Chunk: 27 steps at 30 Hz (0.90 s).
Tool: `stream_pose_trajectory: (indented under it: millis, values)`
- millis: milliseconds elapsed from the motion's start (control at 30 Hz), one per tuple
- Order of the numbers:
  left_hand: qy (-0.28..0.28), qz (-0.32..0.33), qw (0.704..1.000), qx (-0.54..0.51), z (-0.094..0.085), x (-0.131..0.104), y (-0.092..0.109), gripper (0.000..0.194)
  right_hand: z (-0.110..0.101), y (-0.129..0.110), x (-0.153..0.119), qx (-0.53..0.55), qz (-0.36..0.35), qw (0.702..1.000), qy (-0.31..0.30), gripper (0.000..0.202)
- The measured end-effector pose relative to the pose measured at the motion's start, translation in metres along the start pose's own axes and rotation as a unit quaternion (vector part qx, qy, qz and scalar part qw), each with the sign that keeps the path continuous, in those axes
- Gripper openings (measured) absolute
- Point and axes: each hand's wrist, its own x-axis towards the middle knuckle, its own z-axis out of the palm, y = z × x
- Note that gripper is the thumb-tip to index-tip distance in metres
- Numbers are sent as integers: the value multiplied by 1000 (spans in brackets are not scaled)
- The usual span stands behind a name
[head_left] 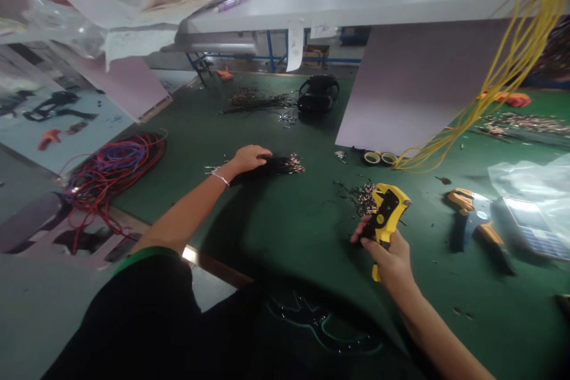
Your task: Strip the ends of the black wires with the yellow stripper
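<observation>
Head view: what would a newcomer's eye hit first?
Likely the yellow tool in the right hand, vivid against the green table. Next, the yellow wires draped over the shelf at the right. Then the red and blue wires, heaped at the table's left edge.

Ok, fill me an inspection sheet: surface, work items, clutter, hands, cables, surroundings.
Surface: green tabletop, a few dark scraps on it.
Work items: black wire bundle, copper-coloured tips at its right end; yellow hand tool.
Clutter: pile of cut bits beside the yellow hand tool; orange-and-grey tool and keypad device farther right.
Hands: left hand over the bundle, grip unclear; right hand holds the yellow hand tool.
Cables: red and blue wires coiled at left; yellow wires hang at right.
Surroundings: white shelf beyond.
</observation>
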Motion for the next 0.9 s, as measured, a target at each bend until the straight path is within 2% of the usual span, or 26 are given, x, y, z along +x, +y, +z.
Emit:
stream_pose_trajectory:
  millis: [100,233,300,367,467,567,700,900]
  values:
    - [9,10,998,56,-10,-13,3,43,0,0,0,-2,-3,1000,-4,30]
    - [-4,40,993,111,-21,-51,6,40,1,-2,-1,-9,2,1000,-1,30]
    - [-17,56,990,128,-21,-73,11,40,1,-2,-1,-15,4,1000,3,30]
    - [-43,102,980,164,-16,-91,16,39,1,-1,-2,-21,2,1000,3,31]
    - [-62,116,971,199,-7,-104,21,33,1,0,-3,-29,-1,1000,0,31]
    - [-62,91,975,195,-4,-105,20,25,1,0,-3,-35,-8,999,0,30]
    - [-32,64,980,186,-15,-97,13,23,1,1,-4,-36,-17,999,3,29]
    - [39,-12,986,163,-32,-62,-1,22,1,2,-3,-39,-19,999,5,29]
